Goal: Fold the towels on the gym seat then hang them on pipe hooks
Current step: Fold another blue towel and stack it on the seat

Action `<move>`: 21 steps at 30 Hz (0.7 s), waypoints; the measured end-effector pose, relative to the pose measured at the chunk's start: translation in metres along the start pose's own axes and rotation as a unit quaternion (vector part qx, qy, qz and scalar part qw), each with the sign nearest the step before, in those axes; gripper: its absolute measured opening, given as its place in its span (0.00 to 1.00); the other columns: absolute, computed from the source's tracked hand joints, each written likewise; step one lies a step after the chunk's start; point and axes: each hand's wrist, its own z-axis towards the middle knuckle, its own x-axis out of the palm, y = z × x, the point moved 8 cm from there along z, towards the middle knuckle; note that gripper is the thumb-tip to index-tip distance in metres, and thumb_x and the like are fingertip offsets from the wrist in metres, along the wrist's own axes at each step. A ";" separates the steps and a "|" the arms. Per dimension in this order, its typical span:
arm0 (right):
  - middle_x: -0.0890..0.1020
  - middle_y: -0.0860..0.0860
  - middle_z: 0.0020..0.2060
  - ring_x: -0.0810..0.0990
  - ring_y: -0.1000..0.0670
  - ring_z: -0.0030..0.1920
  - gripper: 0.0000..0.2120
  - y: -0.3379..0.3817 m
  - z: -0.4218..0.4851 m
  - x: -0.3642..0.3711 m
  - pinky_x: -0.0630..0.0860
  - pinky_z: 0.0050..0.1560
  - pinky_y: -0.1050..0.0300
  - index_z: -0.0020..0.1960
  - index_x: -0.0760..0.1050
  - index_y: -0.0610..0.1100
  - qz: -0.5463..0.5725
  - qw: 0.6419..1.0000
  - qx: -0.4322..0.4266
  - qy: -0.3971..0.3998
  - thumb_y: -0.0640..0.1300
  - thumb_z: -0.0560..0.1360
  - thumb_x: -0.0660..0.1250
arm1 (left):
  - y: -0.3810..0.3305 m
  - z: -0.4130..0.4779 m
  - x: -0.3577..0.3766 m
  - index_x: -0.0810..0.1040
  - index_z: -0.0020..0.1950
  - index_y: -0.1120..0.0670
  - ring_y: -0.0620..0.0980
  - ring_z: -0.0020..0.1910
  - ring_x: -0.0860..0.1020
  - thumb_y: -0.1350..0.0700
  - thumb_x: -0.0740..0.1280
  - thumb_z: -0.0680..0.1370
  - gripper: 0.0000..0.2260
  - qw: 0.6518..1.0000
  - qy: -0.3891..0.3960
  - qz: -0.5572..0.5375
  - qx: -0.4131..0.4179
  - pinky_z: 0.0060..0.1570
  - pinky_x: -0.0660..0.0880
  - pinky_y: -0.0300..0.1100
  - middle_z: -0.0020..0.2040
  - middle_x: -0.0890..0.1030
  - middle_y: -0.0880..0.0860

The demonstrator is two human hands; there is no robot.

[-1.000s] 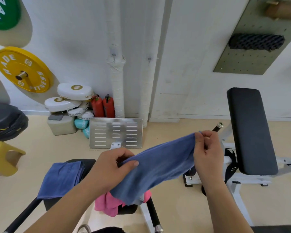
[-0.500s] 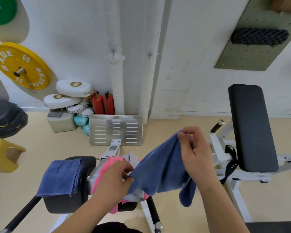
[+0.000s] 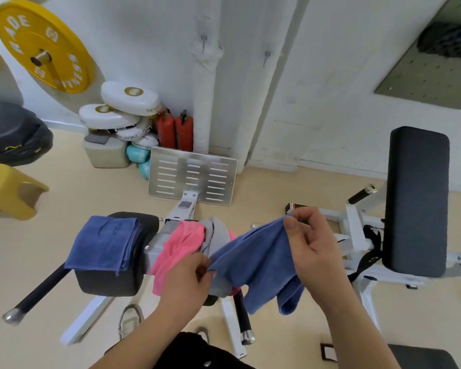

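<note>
A second ago the blue towel (image 3: 258, 259) was stretched wide between both hands. Now the hands are closer together and the cloth sags, a doubled flap hanging at its 5 o'clock corner. The pink towel (image 3: 179, 246), mostly hidden behind the cloth then, now shows plainly.

The left hand (image 3: 189, 280) pinches the towel's lower edge at 9 o'clock. The right hand (image 3: 312, 249) pinches the upper corner at 1 o'clock between thumb and curled fingers. The towel hangs in the air, above and just to the 3 o'clock side of the seat surface (image 3: 109, 283).

The held towel is soft, nubby terry with a limp drape. The seat surface is smooth black padding with rounded edges. The folded blue towel (image 3: 104, 243) lies on it as a flat square stack. The pink towel and the grey towel (image 3: 216, 235) are crumpled over the metal frame at its 3 o'clock side.

There are four towels: two blue, one pink, one grey. At 12 o'clock, two white pipes (image 3: 204, 102) run up the wall, one wrapped in rough tape. Two small metal hooks (image 3: 203, 41) are in view, one on each.
</note>
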 end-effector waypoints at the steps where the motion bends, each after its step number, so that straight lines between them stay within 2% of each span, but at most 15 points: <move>1: 0.80 0.44 0.37 0.76 0.47 0.38 0.05 0.001 0.000 0.005 0.73 0.41 0.63 0.50 0.74 0.52 -0.006 1.000 0.002 0.019 0.44 0.84 0.63 | 0.000 0.000 0.005 0.74 0.36 0.47 0.42 0.32 0.73 0.60 0.69 0.76 0.11 1.000 0.013 0.007 0.015 0.34 0.69 0.35 0.32 0.76 0.47; 4: 0.81 0.52 0.35 0.77 0.57 0.37 0.09 -0.001 0.001 0.016 0.74 0.40 0.64 0.47 0.73 0.55 -0.022 0.997 0.019 0.067 0.45 0.84 0.62 | -0.003 -0.003 0.023 0.72 0.38 0.40 0.37 0.38 0.75 0.61 0.66 0.79 0.16 0.996 0.068 0.006 0.057 0.38 0.69 0.30 0.38 0.75 0.42; 6: 0.82 0.57 0.35 0.78 0.58 0.37 0.10 -0.002 0.000 0.018 0.75 0.39 0.67 0.46 0.73 0.56 -0.027 0.995 0.027 0.090 0.44 0.84 0.62 | 0.003 -0.004 0.031 0.78 0.47 0.41 0.36 0.43 0.75 0.59 0.65 0.80 0.11 0.994 0.077 -0.005 0.073 0.43 0.69 0.26 0.46 0.75 0.40; 7: 0.83 0.58 0.37 0.80 0.58 0.39 0.09 -0.001 -0.001 0.019 0.77 0.40 0.65 0.47 0.73 0.55 -0.028 0.994 0.032 0.105 0.44 0.84 0.61 | 0.006 -0.004 0.034 0.82 0.54 0.45 0.38 0.47 0.75 0.57 0.65 0.80 0.09 0.994 0.073 -0.005 0.077 0.47 0.70 0.27 0.50 0.75 0.42; 9: 0.87 0.56 0.48 0.86 0.51 0.45 0.05 0.000 -0.005 0.023 0.85 0.41 0.50 0.50 0.72 0.50 -0.016 0.989 0.042 0.142 0.45 0.84 0.60 | 0.010 -0.002 0.036 0.83 0.60 0.51 0.43 0.55 0.76 0.57 0.66 0.80 0.11 0.995 0.057 -0.012 0.086 0.58 0.74 0.37 0.56 0.76 0.45; 11: 0.87 0.51 0.56 0.87 0.40 0.48 0.05 0.001 -0.009 0.025 0.84 0.40 0.33 0.51 0.72 0.48 0.004 0.985 0.052 0.167 0.49 0.81 0.61 | 0.005 0.001 0.028 0.84 0.60 0.51 0.43 0.61 0.76 0.57 0.67 0.80 0.10 0.994 0.018 -0.048 0.096 0.63 0.74 0.41 0.62 0.76 0.45; 13: 0.86 0.46 0.55 0.85 0.31 0.45 0.07 0.003 -0.011 0.024 0.81 0.36 0.27 0.51 0.72 0.50 0.002 0.984 0.054 0.167 0.53 0.79 0.61 | -0.002 0.003 0.019 0.83 0.58 0.47 0.43 0.64 0.75 0.55 0.67 0.79 0.10 0.991 -0.014 -0.067 0.114 0.63 0.73 0.40 0.67 0.73 0.45; 15: 0.86 0.43 0.51 0.83 0.27 0.43 0.07 0.004 -0.011 0.022 0.80 0.38 0.24 0.50 0.73 0.53 -0.024 0.986 0.044 0.160 0.55 0.79 0.61 | -0.008 0.007 0.016 0.83 0.59 0.44 0.47 0.65 0.74 0.55 0.67 0.78 0.12 0.990 -0.027 -0.044 0.133 0.64 0.71 0.41 0.71 0.71 0.47; 16: 0.86 0.44 0.50 0.83 0.28 0.44 0.06 0.005 -0.012 0.021 0.80 0.42 0.25 0.50 0.73 0.54 -0.035 0.986 0.038 0.158 0.55 0.79 0.61 | -0.010 0.009 0.015 0.83 0.59 0.44 0.49 0.66 0.74 0.56 0.67 0.78 0.12 0.990 -0.025 -0.032 0.138 0.64 0.71 0.42 0.71 0.72 0.49; 18: 0.87 0.49 0.48 0.85 0.38 0.48 0.04 0.004 -0.011 0.018 0.82 0.48 0.36 0.51 0.73 0.53 -0.033 0.988 0.027 0.148 0.51 0.82 0.61 | -0.021 0.007 0.015 0.84 0.59 0.45 0.52 0.66 0.75 0.56 0.66 0.77 0.13 0.987 -0.009 -0.009 0.158 0.63 0.70 0.42 0.71 0.74 0.51; 20: 0.87 0.53 0.43 0.84 0.51 0.46 0.04 0.002 -0.010 0.015 0.79 0.47 0.52 0.50 0.73 0.54 -0.028 0.990 0.023 0.133 0.48 0.83 0.61 | -0.039 0.001 0.014 0.84 0.58 0.46 0.52 0.63 0.76 0.55 0.65 0.76 0.14 0.975 -0.025 0.034 0.218 0.59 0.73 0.42 0.69 0.77 0.53; 21: 0.85 0.54 0.39 0.81 0.54 0.42 0.05 0.001 -0.010 0.014 0.77 0.45 0.57 0.49 0.73 0.55 -0.026 0.991 0.023 0.127 0.48 0.83 0.62 | -0.048 -0.003 0.014 0.83 0.58 0.46 0.51 0.61 0.75 0.55 0.67 0.75 0.13 0.967 -0.036 0.056 0.246 0.56 0.76 0.43 0.67 0.78 0.53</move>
